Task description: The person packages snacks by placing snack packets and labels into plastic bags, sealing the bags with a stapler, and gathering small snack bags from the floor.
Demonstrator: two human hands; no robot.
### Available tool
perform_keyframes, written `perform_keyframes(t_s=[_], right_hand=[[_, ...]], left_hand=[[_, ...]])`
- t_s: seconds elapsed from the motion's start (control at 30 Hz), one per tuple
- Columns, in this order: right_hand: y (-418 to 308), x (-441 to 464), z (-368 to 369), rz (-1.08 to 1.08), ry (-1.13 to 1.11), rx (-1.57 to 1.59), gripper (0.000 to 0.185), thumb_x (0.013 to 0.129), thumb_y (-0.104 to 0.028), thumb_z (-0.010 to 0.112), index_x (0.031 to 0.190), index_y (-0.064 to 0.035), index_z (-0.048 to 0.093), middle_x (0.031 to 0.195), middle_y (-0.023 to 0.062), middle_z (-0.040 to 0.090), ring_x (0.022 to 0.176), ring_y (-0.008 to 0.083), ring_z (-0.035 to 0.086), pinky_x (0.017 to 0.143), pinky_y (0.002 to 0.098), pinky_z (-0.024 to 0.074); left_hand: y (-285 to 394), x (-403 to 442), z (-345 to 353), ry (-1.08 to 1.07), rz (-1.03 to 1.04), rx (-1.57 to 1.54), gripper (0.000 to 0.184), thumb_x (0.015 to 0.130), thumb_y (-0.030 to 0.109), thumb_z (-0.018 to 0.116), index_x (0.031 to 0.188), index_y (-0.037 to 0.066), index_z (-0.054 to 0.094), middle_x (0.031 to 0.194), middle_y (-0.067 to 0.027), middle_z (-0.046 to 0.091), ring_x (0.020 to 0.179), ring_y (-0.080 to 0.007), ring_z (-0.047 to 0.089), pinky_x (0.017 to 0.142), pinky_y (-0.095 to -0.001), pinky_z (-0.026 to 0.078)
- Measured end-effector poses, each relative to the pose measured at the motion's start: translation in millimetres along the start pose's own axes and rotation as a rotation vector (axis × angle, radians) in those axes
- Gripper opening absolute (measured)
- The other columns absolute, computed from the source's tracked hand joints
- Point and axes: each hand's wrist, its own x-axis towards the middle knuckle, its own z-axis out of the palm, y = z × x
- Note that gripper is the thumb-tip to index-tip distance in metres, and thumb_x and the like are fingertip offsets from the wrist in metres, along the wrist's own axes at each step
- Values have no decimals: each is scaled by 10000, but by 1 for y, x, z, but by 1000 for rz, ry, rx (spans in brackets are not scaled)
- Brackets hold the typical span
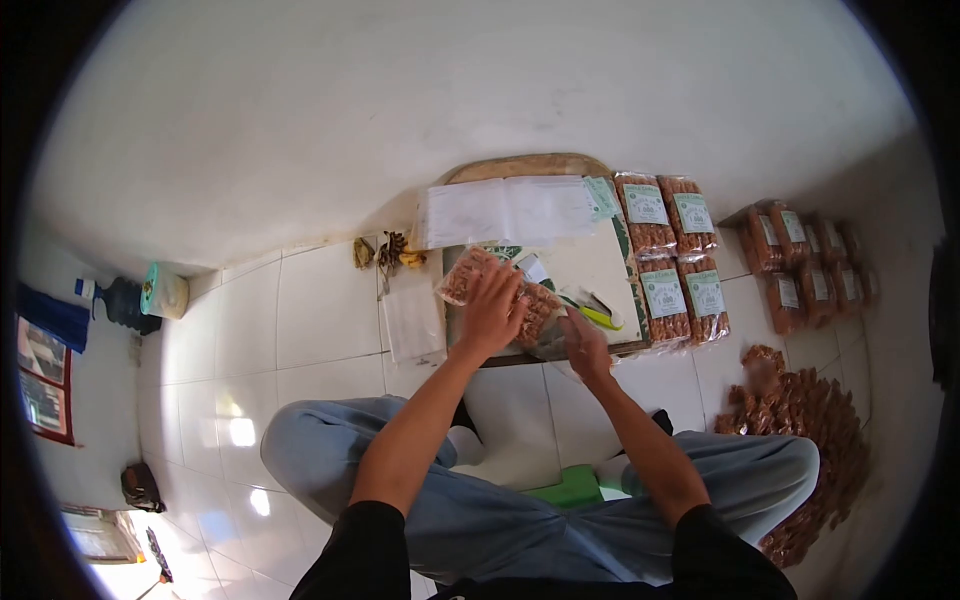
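Note:
A clear plastic bag of small brown snack packs point(540, 312) lies at the front of the low table point(590, 262). My left hand point(490, 310) rests across the bag from above, its fingers bent over the contents and holding it. At the bag's right end, my right hand point(587, 345) pinches the loose clear plastic, partly hiding it. Just beyond the right hand lies a yellow-green handled tool point(600, 316), perhaps a cutter or stapler. A small white card or paper point(532, 268) lies behind the bag, between the hands.
Flat clear bags point(510, 210) and green labels point(601, 199) lie at the table's back. Labelled filled packs point(664, 294) stand along its right side. More packs point(790, 235) and a heap of small brown packs point(800, 430) are farther right. Bananas point(411, 259) lie left.

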Motion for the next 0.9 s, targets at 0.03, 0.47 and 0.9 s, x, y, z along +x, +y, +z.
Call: perform_keyframes(t_s=[0.03,0.47,0.9], right_hand=[[-5,1,1,-53,5,-85,290,916,-157,623,1187,-53,626,962,174,694,830,297,661,737,349,503],[29,41,33,210,-65,113,319,938,-229,549,809,49,639,665,162,615,577,202,551,558,358,433],[8,22,4,261,-123,468,322,917,-211,618,1104,50,648,789,104,683,691,139,642,639,289,509]], left_hand=[[10,2,2,-41,77,-44,506,976,386,440,1378,78,458,1481,-141,370,1404,-312,275,1156,-501,135],[27,5,8,-109,245,33,576,988,421,383,1384,7,446,1457,-110,423,1394,-248,318,1163,-453,162],[-10,7,2,-125,42,119,481,1009,415,334,1445,230,420,1535,-76,310,1442,-271,209,1161,-536,67]])
